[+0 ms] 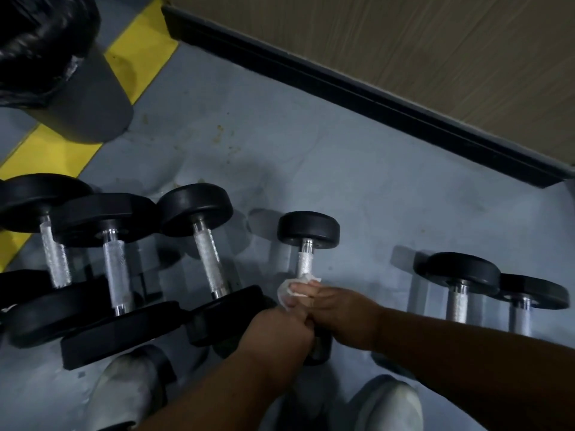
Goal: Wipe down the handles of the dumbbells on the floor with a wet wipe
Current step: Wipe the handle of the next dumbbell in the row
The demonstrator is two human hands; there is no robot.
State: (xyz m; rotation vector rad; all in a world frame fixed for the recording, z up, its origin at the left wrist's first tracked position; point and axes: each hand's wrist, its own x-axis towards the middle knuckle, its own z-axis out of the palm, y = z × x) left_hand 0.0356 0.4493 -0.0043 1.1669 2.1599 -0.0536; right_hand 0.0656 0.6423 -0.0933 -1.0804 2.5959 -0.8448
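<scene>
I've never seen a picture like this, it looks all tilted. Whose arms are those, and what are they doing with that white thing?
The camera sits on a person's head and looks down, so you see their own arms and shoes. Black dumbbells lie in a row on the grey floor. Both hands meet at the small dumbbell in the middle. The right hand holds a white wet wipe against its shiny metal handle to clean it. The left hand grips just below. A bin with a black bag stands in the top left corner.
</scene>
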